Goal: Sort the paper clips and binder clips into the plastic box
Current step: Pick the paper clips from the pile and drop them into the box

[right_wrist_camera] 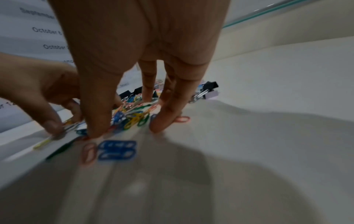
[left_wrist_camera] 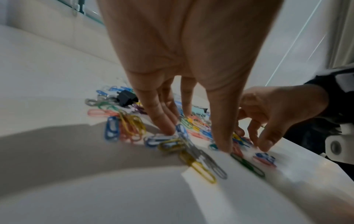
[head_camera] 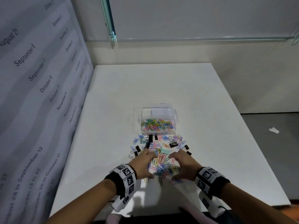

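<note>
The left hand point(head_camera: 144, 165) and the right hand point(head_camera: 183, 165) are both down on the white table point(head_camera: 210, 97), one at each side of a heap of coloured paper clips point(head_camera: 162, 164), palms turned toward each other. On each hand the fingers reach downward, spread and only slightly bent, with the fingertips on the table among the clips; the thumbs sit at the near edge of the heap. Neither hand has anything clasped, though the wrist views are blurred, so a single clip caught under a fingertip could not be ruled out. A few clips lie loose just on the near side of the thumbs, among them a blue pair point(right_wrist_camera: 116, 150) and a yellow one point(left_wrist_camera: 199, 169).

Beyond the fingers the heap spreads on toward the plastic box point(head_camera: 157, 120), thinning out and mixed with black binder clips point(head_camera: 150, 138) and a few pastel ones, one mint green point(head_camera: 165, 151) and one lilac point(head_camera: 175, 136). The box is clear, stands open right at the far end of the spread, and its near part holds a layer of coloured paper clips. A scrap of white paper point(head_camera: 274, 130) lies on the grey floor off the table's right side. A panel printed with dates point(head_camera: 32, 78) stands along the left.
</note>
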A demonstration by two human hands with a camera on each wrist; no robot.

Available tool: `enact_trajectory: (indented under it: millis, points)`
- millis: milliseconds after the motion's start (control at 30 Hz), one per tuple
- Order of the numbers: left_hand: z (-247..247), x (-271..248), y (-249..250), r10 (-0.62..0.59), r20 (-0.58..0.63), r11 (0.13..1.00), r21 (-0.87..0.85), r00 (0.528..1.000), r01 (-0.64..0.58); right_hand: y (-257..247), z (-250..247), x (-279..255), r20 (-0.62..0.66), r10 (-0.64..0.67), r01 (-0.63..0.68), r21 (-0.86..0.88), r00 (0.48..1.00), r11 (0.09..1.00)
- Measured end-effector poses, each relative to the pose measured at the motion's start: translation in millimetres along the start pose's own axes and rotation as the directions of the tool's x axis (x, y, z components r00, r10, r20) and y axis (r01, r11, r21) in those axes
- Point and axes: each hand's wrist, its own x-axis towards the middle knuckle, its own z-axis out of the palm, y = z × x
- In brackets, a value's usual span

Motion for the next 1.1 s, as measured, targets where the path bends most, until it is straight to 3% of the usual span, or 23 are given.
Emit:
enact_trajectory:
  millis: [167,333,500,733,900,1033,1100]
  points:
    - [15.3,3.0,6.3,0.058,-0.097,0.998,0.009,0.994,-0.058,-14.3,11.5,6.5,0.01,-0.027,0.027,0.002,1.0,1.0]
    - [21.9,11.6,9.0,0.087,-0.198,0.996,0.049,0.976,-0.079,-22.6,10.2,17.0,-0.062,-0.001,0.006,0.086,0.998,0.996]
    - [17.1,14.3,8.9,0.081,-0.208,0.996,0.056,0.975,-0.07,-23.0,0.0,17.8,-0.106,-0.053,0.062,0.08,0.993,0.995]
    - [4.5,16.1,7.4,0.093,-0.248,0.995,0.043,0.964,-0.085,-16.1,-12.1,19.5,-0.159,0.03,-0.011,0.116,0.987,0.993]
    - [-10.0,19.3,5.0,-0.019,-0.316,0.985,-0.167,0.949,-0.036,-13.7,-14.2,20.4,-0.124,0.032,-0.019,0.103,0.992,0.994]
    - [-33.5,26.3,9.4,-0.13,-0.323,0.928,-0.373,0.937,0.0,-14.3,-3.9,20.1,0.015,-0.019,0.019,-0.022,1.0,1.0]
    - [-48.6,33.6,11.8,-0.162,-0.344,0.904,-0.427,0.925,0.0,-16.1,-2.1,21.7,0.021,-0.033,0.034,-0.034,0.999,0.999]
